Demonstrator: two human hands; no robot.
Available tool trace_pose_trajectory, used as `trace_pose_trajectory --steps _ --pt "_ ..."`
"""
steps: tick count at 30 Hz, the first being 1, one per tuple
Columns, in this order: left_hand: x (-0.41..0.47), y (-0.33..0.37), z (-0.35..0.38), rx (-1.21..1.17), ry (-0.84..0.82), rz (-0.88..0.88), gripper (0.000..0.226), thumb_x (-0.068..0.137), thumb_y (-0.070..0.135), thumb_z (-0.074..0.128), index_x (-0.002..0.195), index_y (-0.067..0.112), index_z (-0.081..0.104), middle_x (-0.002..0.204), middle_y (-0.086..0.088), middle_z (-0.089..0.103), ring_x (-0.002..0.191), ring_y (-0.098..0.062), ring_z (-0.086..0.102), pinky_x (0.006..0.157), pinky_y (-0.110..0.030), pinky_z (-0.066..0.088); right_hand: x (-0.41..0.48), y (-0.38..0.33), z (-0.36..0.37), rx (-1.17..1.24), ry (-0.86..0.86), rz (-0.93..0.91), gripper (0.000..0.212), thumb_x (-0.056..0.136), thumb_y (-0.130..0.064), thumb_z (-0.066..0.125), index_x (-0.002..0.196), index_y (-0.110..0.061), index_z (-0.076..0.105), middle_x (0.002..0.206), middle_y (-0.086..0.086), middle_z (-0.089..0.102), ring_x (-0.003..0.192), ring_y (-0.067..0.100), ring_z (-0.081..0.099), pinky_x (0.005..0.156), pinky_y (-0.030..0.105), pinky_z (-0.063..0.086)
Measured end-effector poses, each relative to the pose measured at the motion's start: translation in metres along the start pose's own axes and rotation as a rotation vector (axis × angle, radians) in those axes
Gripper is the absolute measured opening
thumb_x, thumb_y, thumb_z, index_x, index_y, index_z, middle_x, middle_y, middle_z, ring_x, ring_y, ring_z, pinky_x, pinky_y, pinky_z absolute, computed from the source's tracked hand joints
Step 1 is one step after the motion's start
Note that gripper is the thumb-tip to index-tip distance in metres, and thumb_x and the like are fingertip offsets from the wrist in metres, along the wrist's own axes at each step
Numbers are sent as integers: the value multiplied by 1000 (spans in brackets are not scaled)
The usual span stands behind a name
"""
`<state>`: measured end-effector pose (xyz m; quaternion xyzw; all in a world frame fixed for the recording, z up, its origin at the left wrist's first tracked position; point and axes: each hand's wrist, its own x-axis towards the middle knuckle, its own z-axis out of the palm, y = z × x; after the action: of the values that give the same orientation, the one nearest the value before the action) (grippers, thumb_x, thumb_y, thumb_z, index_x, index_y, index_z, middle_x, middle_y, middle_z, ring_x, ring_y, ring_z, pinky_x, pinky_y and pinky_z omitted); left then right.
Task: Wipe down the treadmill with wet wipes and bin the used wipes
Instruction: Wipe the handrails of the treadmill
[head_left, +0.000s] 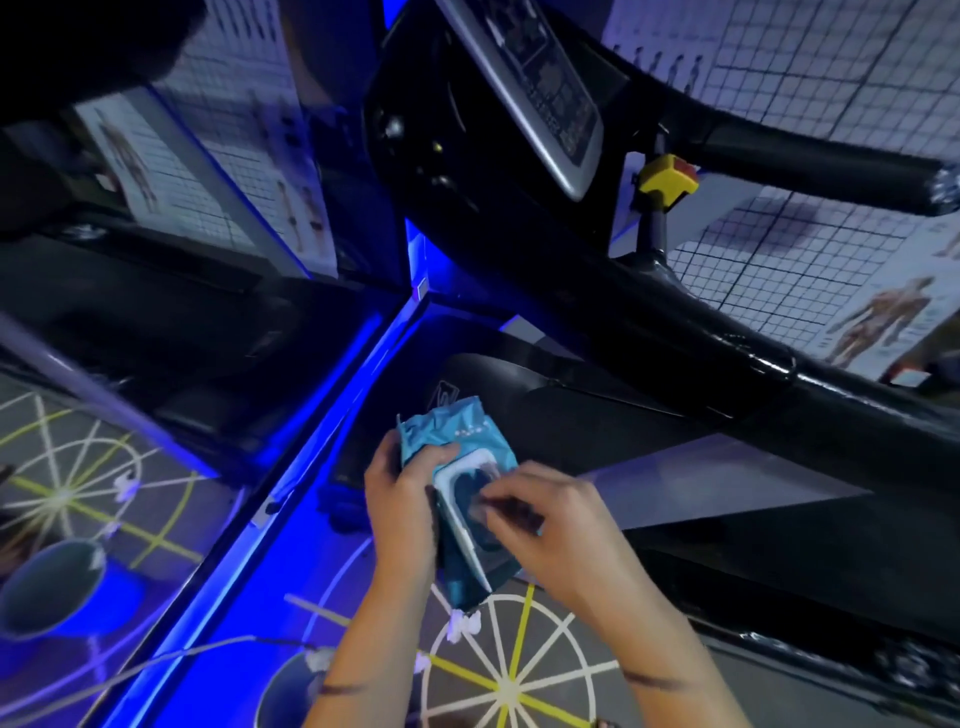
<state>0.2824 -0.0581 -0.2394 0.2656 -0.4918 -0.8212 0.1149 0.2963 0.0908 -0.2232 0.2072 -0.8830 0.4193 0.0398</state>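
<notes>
Left hand (400, 499): fingers wrapped round pack (457, 431), held mid-air in front of treadmill (675, 332), lid side up, bracing it for pull. Right hand (550, 525): fingers pinching at lid opening. Wipe or flap, blur hides which. Wiping likely not started.

Anatomy posters (878, 322) are hanging on gridded wall panels (831, 67) at upper left and right. A blue light strip (332, 395) is glowing diagonally through centre-left. Spoked tape markings (509, 680) are lying on the floor at bottom centre and lower left.
</notes>
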Motion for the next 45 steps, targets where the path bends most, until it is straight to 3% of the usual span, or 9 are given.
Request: trace_pose_trajectory --steps 6,12,17,22,26,30,34,37,45 --pt "-8 -5 3 79 28 48 39 60 29 80 99 23 77 102 -12 79 99 -43 73 97 -68 54 -16 4 12 -235 21 154 17 79 -18 71 91 -30 68 88 -13 63 82 8 60 67 35 54" --pt "-16 -2 6 36 -11 30 32 68 18 76 100 20 77 102 -13 79 93 -37 75 91 -59 58 -26 -12 20 -190 284 133 4 87 -26 78 90 -26 76 93 -11 56 71 12 62 59 33 53" --pt "-23 3 6 25 -46 0 29 65 15 74 93 21 78 97 -14 79 88 -37 75 85 -53 60 -24 -13 11 -287 94 115 7 89 -24 72 89 -19 67 94 -7 50 86 15 57 70 30 51" --pt "-23 5 3 31 -28 -21 37 63 16 73 100 19 79 103 -17 79 91 -41 76 85 -54 61 -19 -26 12 -517 -157 145 21 100 -23 54 119 -16 51 118 1 42 107 23 54 68 32 41" --pt "-23 7 4 23 -42 -41 25 75 5 71 88 24 79 96 -19 79 82 -38 75 84 -55 61 -26 -31 12 -450 -129 151 19 103 -29 48 112 -13 49 111 4 46 89 28 62 64 32 34" --pt "-29 7 4 74 -69 -88 46 83 -3 68 70 40 77 81 -10 78 74 -32 72 78 -46 59 -34 -29 -8 -226 -231 205 7 96 -28 51 96 -23 46 102 -2 51 85 22 60 75 39 48" --pt "-35 3 5 160 -117 -26 22 63 14 74 78 30 74 86 -16 77 75 -31 70 76 -47 56 -49 -22 -20 -87 -277 215 4 93 -23 55 93 -22 52 94 -7 57 80 4 54 76 24 47" --pt "-37 -4 7 164 -196 -69 21 75 8 79 88 22 72 86 -15 75 72 -29 71 74 -43 53 -59 -19 -26 81 -235 285 6 98 -22 55 94 -26 53 88 -8 60 76 -2 55 70 12 41" --pt "-49 -35 25 158 -368 -207 23 94 19 76 117 17 72 105 -17 80 89 -30 79 73 -41 66 -64 1 -26 135 44 451 12 100 -30 56 97 -19 56 91 1 66 75 4 57 69 18 45"
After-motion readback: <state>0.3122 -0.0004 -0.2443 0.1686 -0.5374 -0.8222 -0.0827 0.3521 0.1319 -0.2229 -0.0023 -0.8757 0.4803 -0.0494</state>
